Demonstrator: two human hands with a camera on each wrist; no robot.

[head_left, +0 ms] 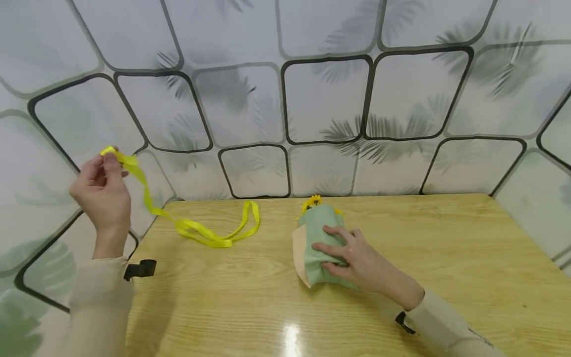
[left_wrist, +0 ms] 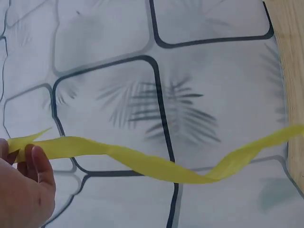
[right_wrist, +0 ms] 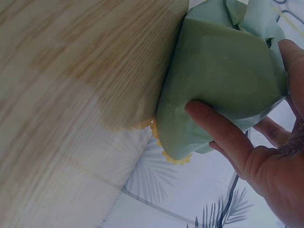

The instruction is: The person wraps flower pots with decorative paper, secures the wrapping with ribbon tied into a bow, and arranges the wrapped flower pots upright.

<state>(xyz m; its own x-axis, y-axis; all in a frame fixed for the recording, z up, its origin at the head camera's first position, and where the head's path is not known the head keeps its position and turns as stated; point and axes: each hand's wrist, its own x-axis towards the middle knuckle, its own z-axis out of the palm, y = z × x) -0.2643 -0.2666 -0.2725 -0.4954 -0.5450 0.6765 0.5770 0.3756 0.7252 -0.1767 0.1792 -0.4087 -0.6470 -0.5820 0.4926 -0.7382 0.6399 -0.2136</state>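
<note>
In the head view my left hand point(head_left: 104, 193) is raised at the left, pinching the end of a yellow ribbon point(head_left: 144, 191) between thumb and fingers. From there the ribbon slopes down, and its looped remainder lies on the table. The left wrist view has the same ribbon point(left_wrist: 142, 164) stretching rightward, slightly twisted, from the fingertips. My right hand point(head_left: 359, 258) grips a small bouquet point(head_left: 318, 248) wrapped in pale green paper, its fingers spread over the wrapping. Yellow flowers point(head_left: 314, 201) peek out at the far end. Paper wrapping point(right_wrist: 223, 71) hides most of the bouquet's inside.
The light wooden table point(head_left: 241, 307) reaches back to a hanging cloth point(head_left: 327, 99) patterned with dark outlines and leaves. That cloth also borders the left and right sides. A black strap point(head_left: 140, 268) sits at the left cuff.
</note>
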